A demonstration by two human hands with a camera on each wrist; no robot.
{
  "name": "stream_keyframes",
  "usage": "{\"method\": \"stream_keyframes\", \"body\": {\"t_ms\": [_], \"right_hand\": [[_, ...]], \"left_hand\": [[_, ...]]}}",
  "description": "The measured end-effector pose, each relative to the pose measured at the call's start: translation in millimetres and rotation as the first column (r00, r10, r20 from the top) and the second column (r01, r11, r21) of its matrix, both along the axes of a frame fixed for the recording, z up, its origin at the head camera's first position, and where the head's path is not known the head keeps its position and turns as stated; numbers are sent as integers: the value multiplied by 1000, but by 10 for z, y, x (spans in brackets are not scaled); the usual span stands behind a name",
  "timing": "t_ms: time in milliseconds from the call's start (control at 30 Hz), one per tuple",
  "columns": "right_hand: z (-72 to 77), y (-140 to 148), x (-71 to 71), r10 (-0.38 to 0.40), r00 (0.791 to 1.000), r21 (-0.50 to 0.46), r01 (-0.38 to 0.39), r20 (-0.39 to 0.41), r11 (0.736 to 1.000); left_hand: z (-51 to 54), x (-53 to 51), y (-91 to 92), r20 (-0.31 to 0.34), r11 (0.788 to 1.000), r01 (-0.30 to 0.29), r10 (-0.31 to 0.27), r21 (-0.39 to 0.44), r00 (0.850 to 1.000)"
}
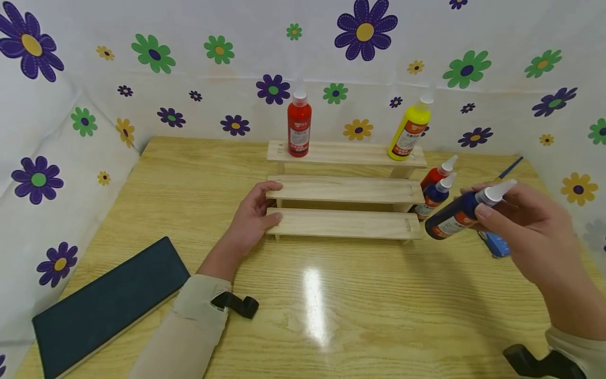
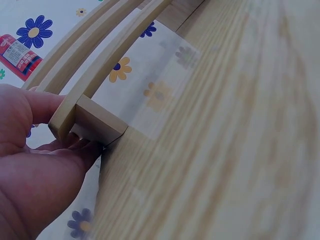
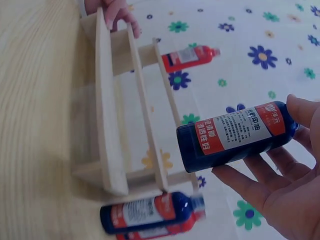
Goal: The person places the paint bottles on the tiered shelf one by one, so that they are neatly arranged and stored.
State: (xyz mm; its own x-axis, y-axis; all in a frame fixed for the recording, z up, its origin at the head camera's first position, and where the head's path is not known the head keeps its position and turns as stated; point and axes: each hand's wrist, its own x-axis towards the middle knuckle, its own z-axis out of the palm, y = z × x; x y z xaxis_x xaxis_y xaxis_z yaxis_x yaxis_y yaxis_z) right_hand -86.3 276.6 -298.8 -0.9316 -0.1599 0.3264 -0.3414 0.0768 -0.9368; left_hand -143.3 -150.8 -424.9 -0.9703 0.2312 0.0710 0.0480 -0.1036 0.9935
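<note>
A three-tier wooden rack (image 1: 341,223) stands on the table. My left hand (image 1: 248,221) grips its left end, with the thumb at the lowest tier. In my right hand (image 1: 539,231) a dark blue ink bottle (image 1: 454,218) is held near its white nozzle cap, tilted and apart from the rack's right end. On the top tier stand a red bottle (image 1: 299,129) at the left and a yellow bottle (image 1: 410,131) at the right. Beside the rack's right end are another dark blue bottle (image 1: 434,196) and a red bottle (image 1: 433,175), partly hidden behind it.
A dark flat board or book (image 1: 113,305) lies at the table's left. Right of the bottles, a blue item (image 1: 496,245) is partly covered by my right hand, and a thin blue-ended stick (image 1: 511,167) lies behind it. A flower-patterned cloth (image 1: 189,68) hangs behind the table (image 1: 360,305).
</note>
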Motion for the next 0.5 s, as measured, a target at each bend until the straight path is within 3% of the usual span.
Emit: {"method": "stream_keyframes", "body": {"t_ms": [167, 500], "right_hand": [[130, -204, -123, 95, 995, -45, -97, -41, 994], [337, -624, -351, 124, 988, 42, -121, -88, 992]], "left_hand": [[-3, -18, 2, 9, 1000, -4, 4, -1, 1000], [-12, -23, -3, 21, 1000, -5, 5, 0, 1000]]}}
